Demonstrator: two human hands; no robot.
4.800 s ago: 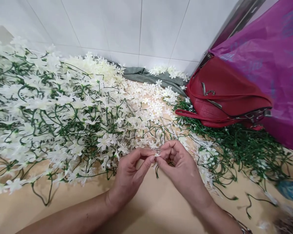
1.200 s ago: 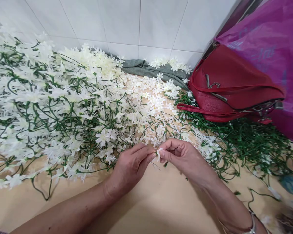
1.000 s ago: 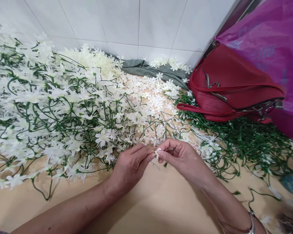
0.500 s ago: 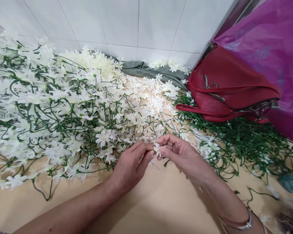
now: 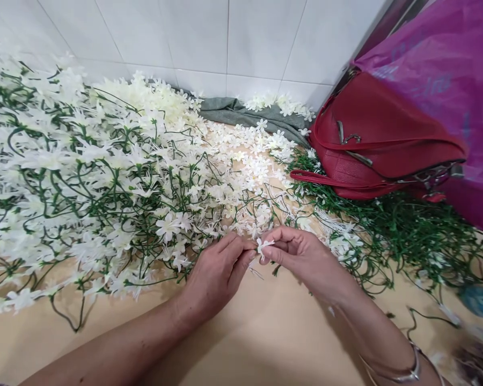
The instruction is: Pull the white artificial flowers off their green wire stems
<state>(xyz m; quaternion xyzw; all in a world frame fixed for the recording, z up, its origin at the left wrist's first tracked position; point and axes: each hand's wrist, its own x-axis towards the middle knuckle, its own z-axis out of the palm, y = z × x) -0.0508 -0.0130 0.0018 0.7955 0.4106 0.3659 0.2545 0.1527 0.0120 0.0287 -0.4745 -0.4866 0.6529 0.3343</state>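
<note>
White blossom [image 5: 261, 247] in hand sits between the two sets of fingers, just above the bare middle of the counter [image 5: 241, 332], toward its near edge. Thumb and forefinger of the right hand [image 5: 306, 258] pinch it by the petals. The fingers of the left hand [image 5: 221, 268] are pressed together on its other side, pinching it near the base, though which part lies between them is hidden. A few thin strands [image 5: 256, 273] hang just below the fingertips; whether they belong to this flower I cannot tell.

Judging by how things lie, a great deal seems finished: a deep heap of stemmed flowers [image 5: 104, 166] covers the counter's left side and reaches back to the far edge. Plenty appears to be left, too. Loose blossoms [image 5: 257, 166] without stems lie scattered from the middle to the far edge, some of them on the grey-green cloth [image 5: 229, 111] there. Green stems [image 5: 410, 230] are massed along the right side, partly under the red bag [image 5: 386, 139], and white filaments [image 5: 342, 236] lie just beyond the right hand. This single flower looks part-way through, not yet laid down.
</note>
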